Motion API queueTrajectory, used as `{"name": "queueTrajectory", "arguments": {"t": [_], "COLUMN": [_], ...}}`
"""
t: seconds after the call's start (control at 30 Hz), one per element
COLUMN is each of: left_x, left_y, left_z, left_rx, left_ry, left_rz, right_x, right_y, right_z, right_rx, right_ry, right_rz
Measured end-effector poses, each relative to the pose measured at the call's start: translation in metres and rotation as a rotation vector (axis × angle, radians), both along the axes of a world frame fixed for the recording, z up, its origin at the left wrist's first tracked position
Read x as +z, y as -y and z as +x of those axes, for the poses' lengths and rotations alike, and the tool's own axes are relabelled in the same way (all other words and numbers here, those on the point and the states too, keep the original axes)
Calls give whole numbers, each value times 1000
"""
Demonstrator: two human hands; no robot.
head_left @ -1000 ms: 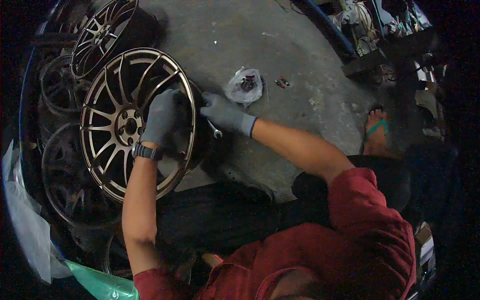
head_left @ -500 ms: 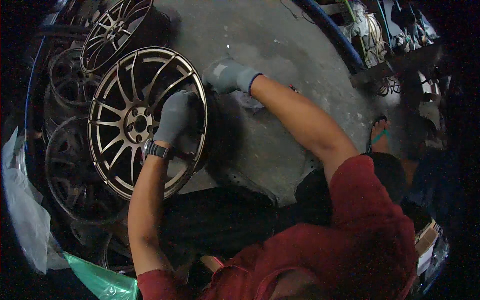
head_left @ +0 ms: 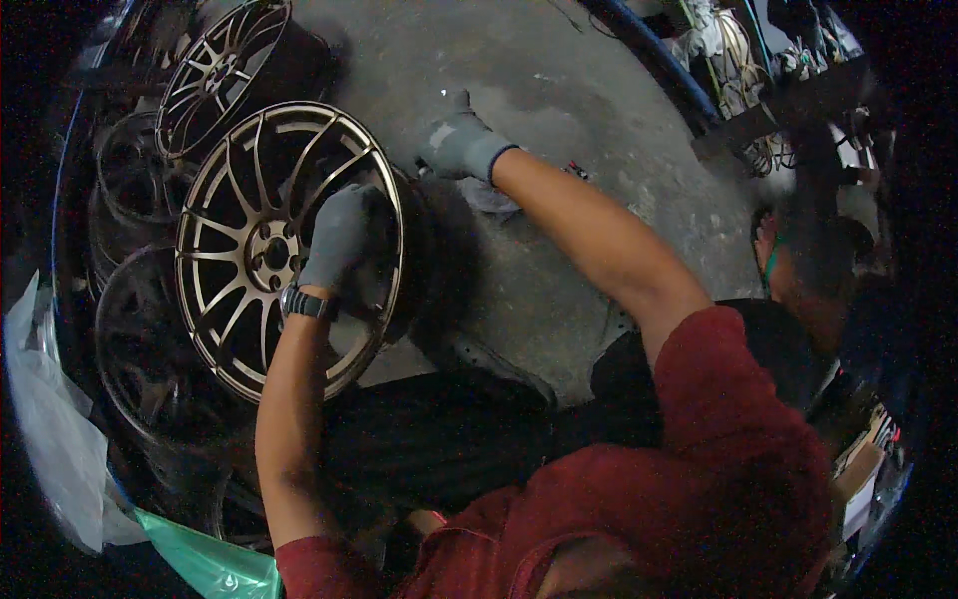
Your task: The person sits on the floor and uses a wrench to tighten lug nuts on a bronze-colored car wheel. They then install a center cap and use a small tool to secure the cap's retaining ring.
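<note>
A bronze multi-spoke alloy wheel (head_left: 249, 250) stands tilted on the concrete floor. My left hand (head_left: 339, 240), in a grey glove with a watch at the wrist, grips its right rim. My right hand (head_left: 459, 145), also grey-gloved, reaches past the wheel and rests low on the floor, knuckles up. Just below it lies a small clear plastic bag (head_left: 494, 198), partly hidden by my forearm. Whether anything is in the right hand's fingers is hidden from me.
A second spoked wheel (head_left: 215, 80) leans behind the first, and several darker wheels (head_left: 130, 339) are stacked at the left. Clear and green plastic bags (head_left: 60, 439) lie lower left. A blue hose (head_left: 649, 55) and cluttered shelves run along the upper right. My sandalled foot (head_left: 773, 255) is at right.
My right hand has left the wheel's rim, where it held a wrench, and moved up and right across the small bag to the floor. My left hand stays on the rim.
</note>
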State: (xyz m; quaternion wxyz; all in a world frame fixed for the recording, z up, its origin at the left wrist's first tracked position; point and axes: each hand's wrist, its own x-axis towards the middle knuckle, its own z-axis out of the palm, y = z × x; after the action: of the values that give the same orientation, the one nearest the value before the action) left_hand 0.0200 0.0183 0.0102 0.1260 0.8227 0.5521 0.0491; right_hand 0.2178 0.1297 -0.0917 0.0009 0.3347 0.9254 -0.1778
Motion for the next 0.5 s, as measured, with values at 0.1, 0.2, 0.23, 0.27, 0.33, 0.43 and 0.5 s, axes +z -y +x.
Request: {"name": "queueTrajectory", "arguments": {"t": [0.1,0.2,0.23,0.27,0.33,0.43,0.5], "left_x": [4,-5,-7,-9,-5,-4,-7], "left_y": [2,4,4,5,4,1,0], "left_z": [0,-12,-14,-16,-14,-10,-10], "left_rx": [-13,-13,-8,15,56,20,19], "left_ry": [-50,-49,-43,-20,26,32,6], "left_rz": [-10,13,27,8,-26,-3,-10], "right_x": [-17,-27,-25,-24,-30,-42,-43], "right_y": [12,51,66,79,101,104,104], "right_z": [5,6,4,3,-4,-17,-21], "right_rx": [-42,-137,-177,-217,-332,-378,-377], "right_ry": [-39,-251,-308,-364,-636,-824,-861], "right_rz": [-273,-507,-545,-584,-635,-726,-753]}}
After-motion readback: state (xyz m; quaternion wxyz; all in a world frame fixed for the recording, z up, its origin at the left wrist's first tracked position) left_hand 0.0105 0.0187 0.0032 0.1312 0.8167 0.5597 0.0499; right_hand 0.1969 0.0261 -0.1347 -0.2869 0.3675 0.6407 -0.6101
